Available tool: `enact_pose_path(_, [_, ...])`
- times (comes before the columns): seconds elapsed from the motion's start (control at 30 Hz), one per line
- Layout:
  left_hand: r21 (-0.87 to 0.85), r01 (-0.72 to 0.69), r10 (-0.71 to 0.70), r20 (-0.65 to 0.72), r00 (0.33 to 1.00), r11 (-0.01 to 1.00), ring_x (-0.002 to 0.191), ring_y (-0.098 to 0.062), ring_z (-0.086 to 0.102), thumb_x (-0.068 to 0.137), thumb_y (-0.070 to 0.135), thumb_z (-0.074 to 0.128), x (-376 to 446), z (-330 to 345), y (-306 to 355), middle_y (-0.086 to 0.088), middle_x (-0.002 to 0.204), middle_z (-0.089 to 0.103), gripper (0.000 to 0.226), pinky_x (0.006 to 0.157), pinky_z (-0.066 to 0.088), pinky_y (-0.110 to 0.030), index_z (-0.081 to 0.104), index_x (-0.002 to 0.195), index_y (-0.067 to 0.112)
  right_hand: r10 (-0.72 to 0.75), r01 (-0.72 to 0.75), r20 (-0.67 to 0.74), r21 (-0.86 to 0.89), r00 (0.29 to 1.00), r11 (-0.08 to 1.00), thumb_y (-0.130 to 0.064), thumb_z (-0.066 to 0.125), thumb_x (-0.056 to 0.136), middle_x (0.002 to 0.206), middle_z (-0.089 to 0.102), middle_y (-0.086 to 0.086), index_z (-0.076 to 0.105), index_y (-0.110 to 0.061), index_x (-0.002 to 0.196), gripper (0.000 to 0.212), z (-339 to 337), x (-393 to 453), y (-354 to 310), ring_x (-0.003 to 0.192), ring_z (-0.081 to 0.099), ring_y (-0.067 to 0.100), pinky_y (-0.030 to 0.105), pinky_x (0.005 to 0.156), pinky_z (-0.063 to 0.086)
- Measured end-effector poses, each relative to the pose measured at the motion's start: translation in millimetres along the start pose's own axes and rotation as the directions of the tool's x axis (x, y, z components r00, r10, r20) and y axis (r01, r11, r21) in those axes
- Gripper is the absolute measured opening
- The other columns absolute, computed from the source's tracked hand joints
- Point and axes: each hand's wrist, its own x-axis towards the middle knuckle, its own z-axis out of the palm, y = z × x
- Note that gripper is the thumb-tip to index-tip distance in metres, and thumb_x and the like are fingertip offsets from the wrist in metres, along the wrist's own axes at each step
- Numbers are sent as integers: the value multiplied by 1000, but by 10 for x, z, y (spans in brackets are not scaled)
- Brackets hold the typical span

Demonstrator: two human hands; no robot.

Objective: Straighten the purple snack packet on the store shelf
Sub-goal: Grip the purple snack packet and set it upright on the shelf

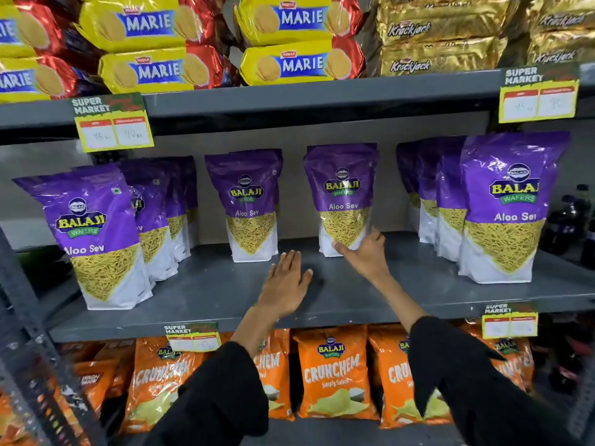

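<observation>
The purple packet (342,197) stood upright toward the back of the grey shelf (199,294), just right of centre, with another packet (248,204) standing apart on its left. The right hand (365,252) touched its lower right corner, thumb lying against the white base, while the fingers went round the packet's side and were hidden, so how firmly it gripped could not be told. The left hand (285,284) lay flat with fingers spread on bare shelf in front, touching no packet. Both sleeves were black and cut off by the bottom edge.

Rows of the same packets filled the left end (96,236) and right end (505,207); only the front packet of each row showed fully. The price tags (112,123) carried handwriting too blurred to read. Dark bottles (570,217) at the far right were dim and cropped.

The shelving was grey metal. Yellow Marie packs (141,24) and gold Krackjack packs (441,30) sat on the tier above, orange Crunchem bags (333,371) on the tier below.
</observation>
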Motion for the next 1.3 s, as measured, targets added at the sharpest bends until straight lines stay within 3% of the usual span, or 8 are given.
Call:
enact_pose_path(0.07, [38,24,-27,67,997,999,157,-24,0,106,45,24,64,-7,-87,-9,170,6,67,127,5,-44,10,160,9,27,-28,-23,-31,999,999,-48,83,76,143,37,26,26,8,146,106,87,118,-64,137,32,41,46,107,38])
enact_pose_path(0.2, [77,49,-61,160,985,996,157,-26,4,104,49,27,184,76,-235,-10,169,9,69,127,5,-44,13,160,10,130,-129,-112,21,985,991,-50,89,66,151,29,24,7,3,155,132,335,355,-179,142,31,43,58,109,37])
enact_pose_path(0.33, [117,21,-43,186,982,993,156,-23,11,103,51,23,269,99,-272,-5,169,15,67,126,7,-46,19,159,14,159,-165,-212,-12,964,986,-49,92,59,152,28,23,3,4,156,143,523,490,-217,142,33,42,59,107,39])
enact_pose_path(0.6, [131,8,-36,208,978,991,157,-22,8,102,51,20,279,145,-317,-4,169,11,68,127,6,-45,15,160,15,169,-192,-234,-78,957,978,-40,93,62,156,24,24,4,1,157,137,652,518,-161,143,31,41,58,109,39])
enact_pose_path(1.3, [140,20,-53,233,971,990,157,-21,5,103,51,19,227,73,-274,-5,170,8,68,127,3,-44,12,160,15,126,-142,-264,-42,956,989,-38,96,56,150,35,23,12,-3,154,134,339,-39,-165,138,39,42,57,103,45])
